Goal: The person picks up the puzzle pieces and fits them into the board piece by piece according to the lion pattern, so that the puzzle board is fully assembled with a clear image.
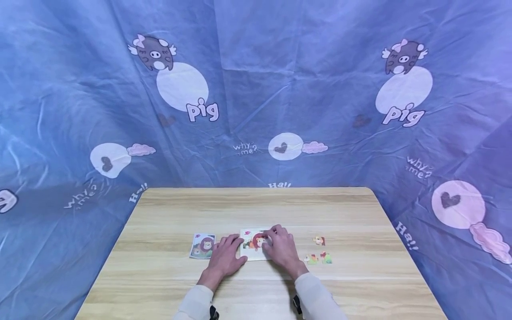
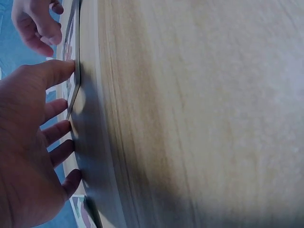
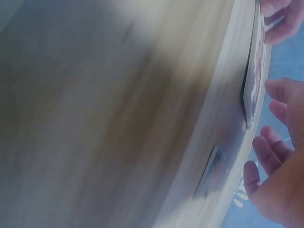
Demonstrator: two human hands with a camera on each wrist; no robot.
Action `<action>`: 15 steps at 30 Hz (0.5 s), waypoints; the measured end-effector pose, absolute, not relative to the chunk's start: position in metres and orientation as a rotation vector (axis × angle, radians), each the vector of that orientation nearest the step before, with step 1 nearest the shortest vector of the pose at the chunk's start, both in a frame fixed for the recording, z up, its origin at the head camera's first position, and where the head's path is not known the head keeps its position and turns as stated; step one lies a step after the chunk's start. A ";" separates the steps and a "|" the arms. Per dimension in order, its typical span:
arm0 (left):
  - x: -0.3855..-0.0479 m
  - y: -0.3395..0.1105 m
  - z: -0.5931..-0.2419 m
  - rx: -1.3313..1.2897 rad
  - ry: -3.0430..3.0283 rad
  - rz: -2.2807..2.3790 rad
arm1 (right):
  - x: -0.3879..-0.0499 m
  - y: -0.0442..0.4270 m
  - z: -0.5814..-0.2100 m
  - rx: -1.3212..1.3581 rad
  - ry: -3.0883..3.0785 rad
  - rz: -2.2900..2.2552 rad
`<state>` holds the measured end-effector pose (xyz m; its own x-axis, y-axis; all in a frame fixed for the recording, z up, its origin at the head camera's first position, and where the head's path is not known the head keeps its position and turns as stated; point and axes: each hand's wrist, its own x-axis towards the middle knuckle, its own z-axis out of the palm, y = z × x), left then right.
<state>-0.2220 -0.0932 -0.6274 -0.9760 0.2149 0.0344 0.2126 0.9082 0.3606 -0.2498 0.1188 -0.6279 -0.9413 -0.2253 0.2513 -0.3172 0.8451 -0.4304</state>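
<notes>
A white puzzle board (image 1: 253, 257) with a partly filled lion picture lies on the table. My left hand (image 1: 226, 257) is spread at its left side, the thumb touching the near edge, as the left wrist view also shows with the hand (image 2: 28, 142) beside the board (image 2: 74, 90). My right hand (image 1: 283, 250) hovers over the board's right part, fingers bent down. In the right wrist view that hand (image 3: 285, 156) has thumb and fingers apart near the board (image 3: 251, 99); no piece shows between them. Part of the picture is hidden under this hand.
Left of the board lies a lion picture card (image 1: 202, 246), partly behind my left hand. Several loose puzzle pieces lie to the right, among them an upper one (image 1: 319, 241) and a green one (image 1: 326, 258). A blue printed cloth hangs behind the wooden table (image 1: 256, 202).
</notes>
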 end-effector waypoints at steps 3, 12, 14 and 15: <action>-0.222 -0.093 -0.626 0.335 3.049 0.583 | -0.250 0.127 -0.627 0.382 -2.840 0.714; -0.221 -0.092 -0.623 0.327 3.037 0.602 | -0.248 0.153 -0.627 0.309 -2.865 0.670; -0.221 -0.092 -0.623 0.328 3.039 0.593 | -0.248 0.157 -0.627 0.284 -2.879 0.663; -0.221 -0.092 -0.623 0.330 3.038 0.592 | -0.248 0.159 -0.626 0.270 -2.884 0.663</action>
